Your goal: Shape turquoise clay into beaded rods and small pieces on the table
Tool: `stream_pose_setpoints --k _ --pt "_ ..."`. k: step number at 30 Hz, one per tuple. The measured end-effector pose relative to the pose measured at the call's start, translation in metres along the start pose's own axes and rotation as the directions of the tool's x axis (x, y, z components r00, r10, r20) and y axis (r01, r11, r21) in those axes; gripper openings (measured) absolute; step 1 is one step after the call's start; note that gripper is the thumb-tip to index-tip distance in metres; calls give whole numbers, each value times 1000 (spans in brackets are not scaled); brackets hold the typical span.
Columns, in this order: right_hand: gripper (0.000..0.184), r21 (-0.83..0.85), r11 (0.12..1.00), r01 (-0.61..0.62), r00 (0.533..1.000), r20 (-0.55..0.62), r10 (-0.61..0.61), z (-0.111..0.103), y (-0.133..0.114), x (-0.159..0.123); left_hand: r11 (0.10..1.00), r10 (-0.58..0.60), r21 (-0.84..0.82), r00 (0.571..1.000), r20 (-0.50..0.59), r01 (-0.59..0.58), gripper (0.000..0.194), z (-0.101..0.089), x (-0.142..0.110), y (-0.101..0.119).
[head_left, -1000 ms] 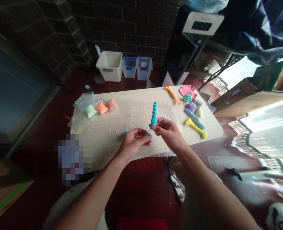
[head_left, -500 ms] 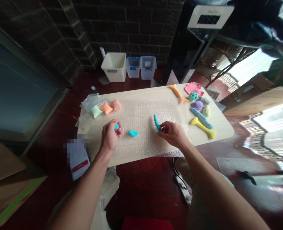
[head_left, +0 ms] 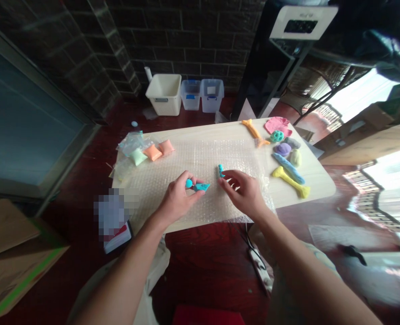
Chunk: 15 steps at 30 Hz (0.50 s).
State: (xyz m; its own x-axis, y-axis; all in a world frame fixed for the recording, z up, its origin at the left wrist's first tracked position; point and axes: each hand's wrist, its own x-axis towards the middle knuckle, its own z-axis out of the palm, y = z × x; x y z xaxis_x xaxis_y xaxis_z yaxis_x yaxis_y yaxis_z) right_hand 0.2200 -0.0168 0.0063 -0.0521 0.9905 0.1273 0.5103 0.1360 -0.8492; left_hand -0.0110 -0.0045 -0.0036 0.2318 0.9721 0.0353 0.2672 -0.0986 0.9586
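Observation:
My left hand point(head_left: 179, 195) is over the middle of the bubble wrap, its fingers curled around a small turquoise clay ball point(head_left: 188, 183). Close to the thumb tip is a pointed turquoise clay lump point(head_left: 202, 186); whether the thumb touches it I cannot tell. To the right, my right hand point(head_left: 244, 192) pinches the lower end of a beaded turquoise clay strip point(head_left: 220, 169) between thumb and forefinger. The strip's upper beads show above the fingertips, and its lower part is partly hidden by them.
Bubble wrap point(head_left: 172, 174) covers much of the wooden table point(head_left: 213, 130). Pale green, orange and pink clay packets point(head_left: 153, 152) lie at the left. Along the right are a yellow bone shape point(head_left: 291, 182), a blue roll point(head_left: 288, 168), an orange bone shape point(head_left: 255, 133) and other clay pieces.
My left hand has moved right with the ball, up to the pointed lump. The beaded strip has turned more end-on in my right hand, which has shifted slightly.

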Motion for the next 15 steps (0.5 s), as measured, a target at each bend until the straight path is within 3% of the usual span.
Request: stream_pose_setpoints --k 4,15 --pt "36 316 946 -71 979 203 5 12 -5 -6 997 70 -17 997 -12 -71 28 5 -3 13" --pt "35 448 865 -225 950 299 92 12 2 -3 955 216 202 976 32 -218 26 14 -2 13"
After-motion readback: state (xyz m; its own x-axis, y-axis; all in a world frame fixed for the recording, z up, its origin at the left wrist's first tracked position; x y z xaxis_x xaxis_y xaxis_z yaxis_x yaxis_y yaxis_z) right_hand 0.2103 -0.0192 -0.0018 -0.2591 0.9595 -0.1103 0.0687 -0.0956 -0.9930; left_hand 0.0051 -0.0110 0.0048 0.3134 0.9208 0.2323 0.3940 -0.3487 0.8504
